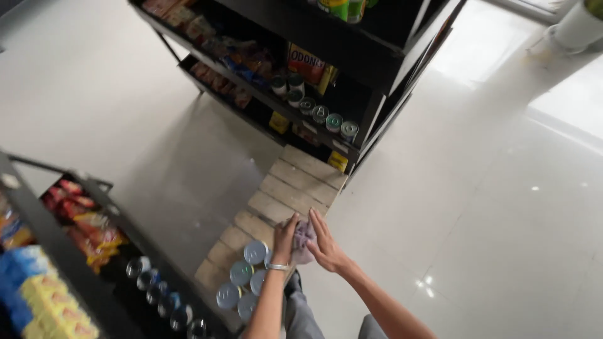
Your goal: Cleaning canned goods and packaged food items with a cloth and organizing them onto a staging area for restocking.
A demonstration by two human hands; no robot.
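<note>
My left hand [286,237] and my right hand [323,242] meet over a pale purple cloth [304,242], both pressed on it with fingers mostly straight. The cloth lies at the right edge of a low wooden slatted pallet [286,188] on the floor. My left wrist wears a silver bracelet [277,267]. Right beside my left forearm, several silver-topped cans [245,276] stand upright on the near end of the pallet.
A black shelf unit [352,81] ahead holds snack packets and a row of cans [323,116]. Another black shelf [69,251] at lower left carries red and yellow packets and more cans. Glossy pale tile floor [490,207] spreads to the right.
</note>
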